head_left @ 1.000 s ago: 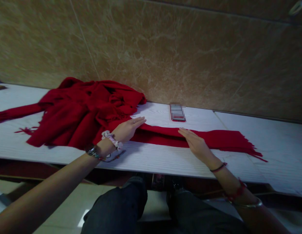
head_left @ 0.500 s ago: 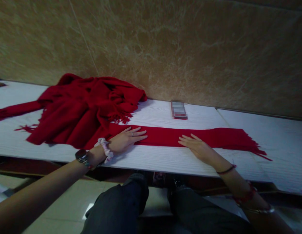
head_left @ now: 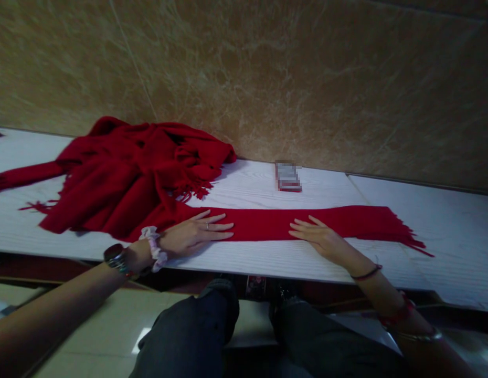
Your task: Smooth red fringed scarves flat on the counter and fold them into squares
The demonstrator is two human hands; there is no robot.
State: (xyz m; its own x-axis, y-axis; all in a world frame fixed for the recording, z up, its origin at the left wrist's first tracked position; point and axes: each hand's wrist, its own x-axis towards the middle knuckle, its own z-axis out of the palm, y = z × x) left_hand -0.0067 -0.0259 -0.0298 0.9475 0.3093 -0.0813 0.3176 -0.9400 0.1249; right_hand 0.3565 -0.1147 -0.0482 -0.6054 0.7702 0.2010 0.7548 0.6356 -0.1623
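1. One loose heap of fringed red scarf fabric (head_left: 122, 184) lies on the left of the white tabletop (head_left: 244, 257), close to the far wall (head_left: 247, 79).
2. The left hand (head_left: 187, 234) lies palm-down, fingers straight and slightly spread across the red scarf strip (head_left: 262, 224), gripping nothing.
3. Between the hands the strip lies flat; smoothing it seems the step in hand. Whether it joins the heap cannot be told.
4. Beyond it, on the far side, a small pixelated rectangular object (head_left: 288, 177) lies apart.
5. The right hand (head_left: 321, 239) rests likewise, fingers extended, holding nothing.
6. At right, the fringe (head_left: 413, 238) trails; the next move probably calls for light, even pressure, keeping edges straight.
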